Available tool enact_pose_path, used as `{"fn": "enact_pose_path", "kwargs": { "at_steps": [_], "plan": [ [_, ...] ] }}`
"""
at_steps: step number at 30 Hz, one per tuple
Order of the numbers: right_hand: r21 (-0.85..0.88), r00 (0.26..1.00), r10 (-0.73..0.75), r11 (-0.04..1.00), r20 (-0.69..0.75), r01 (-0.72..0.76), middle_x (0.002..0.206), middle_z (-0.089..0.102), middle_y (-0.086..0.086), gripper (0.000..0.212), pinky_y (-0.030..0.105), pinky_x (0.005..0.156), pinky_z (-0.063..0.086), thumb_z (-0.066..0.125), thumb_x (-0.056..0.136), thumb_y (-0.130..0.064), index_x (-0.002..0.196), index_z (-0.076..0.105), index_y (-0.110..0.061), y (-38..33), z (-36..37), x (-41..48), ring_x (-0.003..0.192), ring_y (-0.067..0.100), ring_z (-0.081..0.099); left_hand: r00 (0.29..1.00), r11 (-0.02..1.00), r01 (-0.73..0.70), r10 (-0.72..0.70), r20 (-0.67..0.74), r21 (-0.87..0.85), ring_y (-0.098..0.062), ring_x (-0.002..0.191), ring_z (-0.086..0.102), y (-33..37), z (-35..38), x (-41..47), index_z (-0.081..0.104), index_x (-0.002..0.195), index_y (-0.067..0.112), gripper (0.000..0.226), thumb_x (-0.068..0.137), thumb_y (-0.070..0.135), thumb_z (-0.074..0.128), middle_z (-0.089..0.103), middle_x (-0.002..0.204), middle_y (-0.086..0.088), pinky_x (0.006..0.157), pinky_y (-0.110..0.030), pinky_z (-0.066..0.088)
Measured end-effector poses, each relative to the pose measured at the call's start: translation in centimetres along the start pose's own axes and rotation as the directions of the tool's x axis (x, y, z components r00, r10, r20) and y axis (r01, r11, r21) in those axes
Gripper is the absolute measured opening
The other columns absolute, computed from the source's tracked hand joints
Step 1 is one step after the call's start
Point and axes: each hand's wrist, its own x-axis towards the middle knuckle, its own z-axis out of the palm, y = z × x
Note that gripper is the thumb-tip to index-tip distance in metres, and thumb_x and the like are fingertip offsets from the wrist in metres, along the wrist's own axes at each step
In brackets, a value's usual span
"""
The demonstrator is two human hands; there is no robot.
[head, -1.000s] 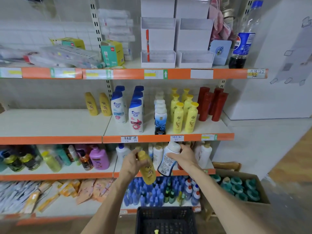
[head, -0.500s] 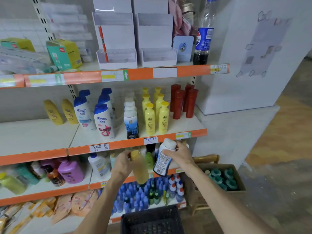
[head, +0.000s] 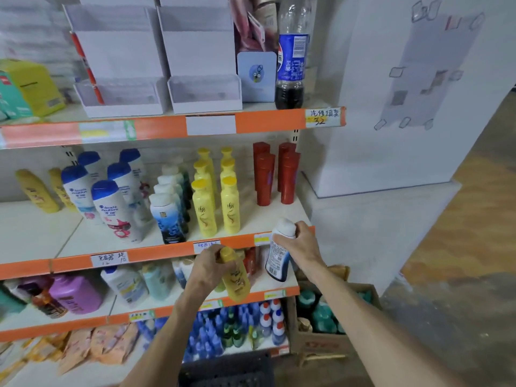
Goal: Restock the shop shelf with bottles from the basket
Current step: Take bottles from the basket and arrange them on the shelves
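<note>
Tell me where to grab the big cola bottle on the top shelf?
Grip the cola bottle round its blue label, coming from the front or the right. It stands upright at the open end of the top shelf, and a pale blue box crowds its left side. Drink fills only the bottom, so it is probably light.

The black basket (head: 231, 372) is cut off by the bottom edge. Above it, the left hand (head: 208, 270) hides one side of the yellow bottle (head: 238, 282).
</note>
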Motion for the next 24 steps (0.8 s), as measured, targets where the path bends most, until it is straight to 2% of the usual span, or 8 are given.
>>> {"fn": "enact_pose_path", "kwargs": {
  "at_steps": [4,6,9,14,17,20,22,24],
  "plan": [
    [-0.021,1.0,0.007,1.0,0.003,-0.007,0.083,0.066,-0.001,0.037,0.031,0.064,0.048,0.08,0.071,-0.031,0.094,0.057,-0.013,0.7,-0.6,2.0,0.079,0.017,0.065,1.0,1.0,0.023,-0.023,-0.019,0.011,-0.018,0.078,0.062,0.4,1.0,0.7,0.057,0.082,0.029,0.025,0.075,0.016,0.078,0.068,0.084,-0.002,0.064,-0.025,0.047],
    [-0.025,1.0,0.008,1.0,0.014,-0.007,0.083,0.066,-0.003,0.036,0.031,0.065,0.049,0.079,0.071,-0.032,0.093,0.057,-0.014,0.6,-0.7,2.7,0.079,0.016,0.066,0.999,0.999,0.029,-0.028,-0.033,0.02,-0.02,0.08,0.062,0.5,1.2,1.2,0.056,0.08,0.031,0.027,0.075,0.016,0.078,0.067,0.086,-0.002,0.066,-0.028,0.047],
    [0.006,0.999,0.002,1.0,0.044,-0.003,0.084,0.065,-0.001,0.035,0.027,0.063,0.048,0.079,0.073,-0.028,0.095,0.058,-0.011,0.6,-0.7,3.4,0.079,0.017,0.066,0.998,0.999,0.039,-0.037,-0.045,0.026,-0.022,0.082,0.063,0.5,1.2,1.8,0.061,0.09,0.02,0.024,0.074,0.016,0.078,0.068,0.088,-0.004,0.07,-0.033,0.05],
    [-0.03,0.99,0.007,1.0,0.14,-0.003,0.086,0.066,0.0,0.035,0.023,0.056,0.042,0.078,0.075,-0.027,0.098,0.058,-0.01,0.1,0.9,3.2,0.075,0.012,0.062,0.996,0.999,0.052,-0.053,-0.069,-0.014,-0.016,0.073,0.058,-0.5,0.7,1.3,0.063,0.091,0.015,0.021,0.075,0.015,0.077,0.067,0.084,-0.004,0.054,-0.016,0.042],
    [-0.056,0.977,0.0,0.998,0.212,0.012,0.083,0.066,-0.001,0.035,0.024,0.056,0.04,0.078,0.075,-0.028,0.097,0.058,-0.01,-0.8,3.1,2.8,0.074,0.013,0.062,0.995,0.998,0.058,-0.059,-0.083,-0.013,-0.012,0.069,0.056,-1.5,-0.9,0.4,0.061,0.083,0.019,0.018,0.076,0.012,0.076,0.065,0.082,-0.004,0.055,-0.017,0.042],
    [-0.054,0.96,-0.04,0.997,0.275,0.057,0.086,0.067,-0.001,0.035,0.025,0.057,0.043,0.08,0.074,-0.03,0.096,0.058,-0.014,-2.5,6.6,1.6,0.077,0.014,0.064,0.987,0.996,0.09,-0.091,-0.132,-0.016,-0.018,0.075,0.058,-3.5,-4.2,-0.7,0.06,0.088,0.018,0.023,0.074,0.013,0.077,0.066,0.086,-0.006,0.059,-0.02,0.044],
    [-0.054,0.947,-0.074,0.994,0.312,0.095,0.09,0.068,-0.003,0.037,0.029,0.065,0.05,0.081,0.071,-0.033,0.098,0.06,-0.017,-3.8,9.6,0.6,0.083,0.016,0.066,0.98,0.995,0.099,-0.099,-0.172,-0.009,-0.019,0.075,0.058,-5.3,-6.9,-1.7,0.06,0.09,0.016,0.024,0.074,0.012,0.078,0.065,0.085,-0.005,0.058,-0.017,0.043],
    [-0.055,0.93,-0.087,0.992,0.356,0.113,0.088,0.066,-0.006,0.036,0.026,0.064,0.049,0.08,0.074,-0.032,0.1,0.06,-0.017,-5.3,12.6,-1.0,0.081,0.012,0.063,0.973,0.994,0.106,-0.106,-0.207,-0.011,-0.015,0.07,0.056,-7.3,-9.9,-3.1,0.061,0.089,0.015,0.023,0.074,0.011,0.078,0.065,0.083,-0.004,0.055,-0.014,0.042]
  ]
}}
